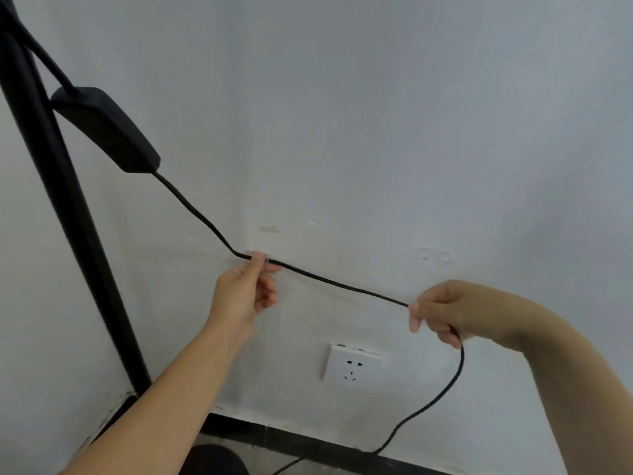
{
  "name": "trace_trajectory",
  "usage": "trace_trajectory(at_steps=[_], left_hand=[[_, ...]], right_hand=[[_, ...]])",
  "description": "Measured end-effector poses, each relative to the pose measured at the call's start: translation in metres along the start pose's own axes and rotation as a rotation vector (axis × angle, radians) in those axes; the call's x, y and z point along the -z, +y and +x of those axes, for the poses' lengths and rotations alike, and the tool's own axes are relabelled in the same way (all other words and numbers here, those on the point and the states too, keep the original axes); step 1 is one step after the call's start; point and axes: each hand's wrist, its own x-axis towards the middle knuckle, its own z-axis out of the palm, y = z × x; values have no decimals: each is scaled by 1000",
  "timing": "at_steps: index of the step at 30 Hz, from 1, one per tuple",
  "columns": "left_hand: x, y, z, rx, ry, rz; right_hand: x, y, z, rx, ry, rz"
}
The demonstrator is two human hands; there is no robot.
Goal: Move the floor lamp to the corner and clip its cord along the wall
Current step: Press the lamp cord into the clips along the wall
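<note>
The black pole of the floor lamp [65, 207] stands at the left, in the corner. Its black cord [342, 286] runs from an inline switch box [106, 130] down to a clear clip [257, 254] on the white wall. My left hand [245, 293] pinches the cord at that clip, thumb on top. My right hand [445, 311] grips the cord further right, holding it taut. Below the right hand the cord hangs in a loop to the floor.
A second clear clip [434, 255] is stuck on the wall to the right, with nothing in it. A white wall socket [352, 366] sits below the cord. A dark skirting strip [308, 440] runs along the floor.
</note>
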Motion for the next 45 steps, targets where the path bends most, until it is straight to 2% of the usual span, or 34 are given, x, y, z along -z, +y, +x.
trace_trajectory(at_steps=[5, 9, 11, 16, 29, 31, 36, 42, 45], left_hand=[[-4, -4, -1, 45, -10, -114], [-5, -3, -1, 113, -19, -169], [-5, -1, -1, 143, -22, -183], [-7, 2, -2, 199, -23, -222], [-7, -5, 3, 220, -43, -354], [-6, -6, 3, 227, -57, -374], [-6, -8, 2, 217, -80, -391], [-3, -15, 1, 193, -159, -448], [0, -16, 1, 191, -197, -438]], right_hand=[[15, -4, -15, 32, 539, -151], [6, -16, -11, 66, 805, -314], [5, -16, -8, 37, 846, -336], [4, -13, -5, -55, 787, -367], [11, -5, 2, 156, 960, -334], [18, 1, -1, 165, 901, -211], [19, 32, -13, 108, 425, 391], [-43, 67, 5, 210, 317, 829], [-66, 77, 18, 190, 284, 904]])
